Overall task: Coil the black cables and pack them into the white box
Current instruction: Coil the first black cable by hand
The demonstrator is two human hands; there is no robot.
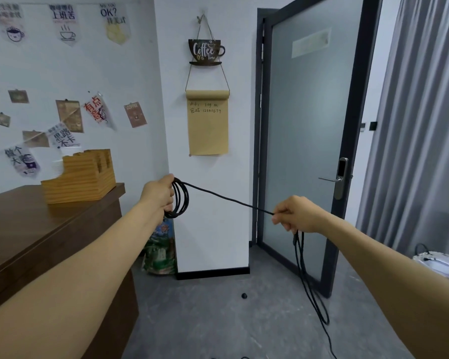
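Thin black cable [226, 199] looks soft, light and floppy. My left hand [158, 194] grips its small round coil, my right hand [294, 215] pinches the straight part; the rest hangs to the floor.

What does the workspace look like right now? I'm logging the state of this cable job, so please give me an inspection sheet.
Surface: brown wooden counter at left, bearing a wooden organiser.
Job's things: black cable, partly coiled; white box: nothing seen.
Clutter: printed bag on the floor by the wall; small dark object on the floor.
Grippers: left hand grips the coil; right hand pinches the stretched run between its fingers.
Cables: slack hangs in loops below the right hand and trails on the grey floor.
Surroundings: frosted glass door, hanging paper roll, coffee sign, grey curtain.
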